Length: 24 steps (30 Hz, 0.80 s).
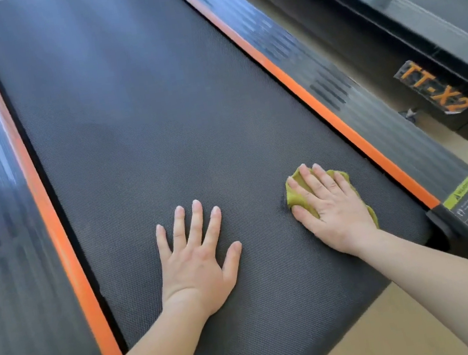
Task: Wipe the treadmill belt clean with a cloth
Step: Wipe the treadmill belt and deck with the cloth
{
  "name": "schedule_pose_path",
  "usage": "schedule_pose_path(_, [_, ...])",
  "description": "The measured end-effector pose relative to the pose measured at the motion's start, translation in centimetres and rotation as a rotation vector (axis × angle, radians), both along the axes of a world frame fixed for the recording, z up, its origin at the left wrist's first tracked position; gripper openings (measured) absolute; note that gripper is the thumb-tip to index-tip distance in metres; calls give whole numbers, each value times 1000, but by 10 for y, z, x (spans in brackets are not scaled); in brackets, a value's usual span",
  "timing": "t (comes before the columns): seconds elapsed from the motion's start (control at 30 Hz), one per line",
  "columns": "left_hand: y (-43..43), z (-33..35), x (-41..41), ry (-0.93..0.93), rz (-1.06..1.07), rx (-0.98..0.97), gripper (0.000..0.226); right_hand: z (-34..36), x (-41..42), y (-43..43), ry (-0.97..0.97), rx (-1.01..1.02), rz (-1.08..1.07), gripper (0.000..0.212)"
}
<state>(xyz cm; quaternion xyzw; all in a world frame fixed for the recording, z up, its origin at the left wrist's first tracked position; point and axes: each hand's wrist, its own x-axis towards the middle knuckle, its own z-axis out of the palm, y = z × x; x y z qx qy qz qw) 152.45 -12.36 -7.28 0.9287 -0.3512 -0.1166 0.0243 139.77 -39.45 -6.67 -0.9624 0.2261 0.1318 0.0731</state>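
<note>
Fingers (325, 179) of the right hand (331, 211) are lying straight and slightly spread, pressing a crumpled olive-green cloth (293, 198) onto the treadmill belt (157, 128) near its orange side strip (341, 126). The left hand (196, 260) is resting palm-down on the belt alongside, fingers splayed.
</note>
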Motion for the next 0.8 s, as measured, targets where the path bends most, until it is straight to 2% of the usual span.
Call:
schedule_pose_path(0.1, [3,-1,5,13,-7,-38,77,0,9,6,6,19,-70,60])
schedule_pose_path(0.2, [10,5,13,64,-58,-94,73,4,14,45,4,143,-162,56])
schedule_pose_path(0.33, [39,14,11,12,-23,-63,65,9,-8,142,64,207,-31,59])
schedule_pose_path(0.43, [56,5,-2,37,17,-52,65,7,-41,205,47,159,49,64])
schedule_pose_path(0.53, [55,-1,-1,32,20,-71,67,2,-78,241,3,3,54,61])
schedule_pose_path(0.63, [60,0,0,45,-10,-85,68,7,-102,248,78,53,105,57])
schedule_pose_path(0.7, [62,-2,1,28,-15,-105,68,13,-102,224,43,55,112,59])
schedule_pose_path(0.77, [61,-2,3,43,-20,-109,68,14,-90,174,2,70,-91,61])
schedule_pose_path(0.8, [61,-3,2,43,-19,-111,68,14,-85,150,8,55,-274,61])
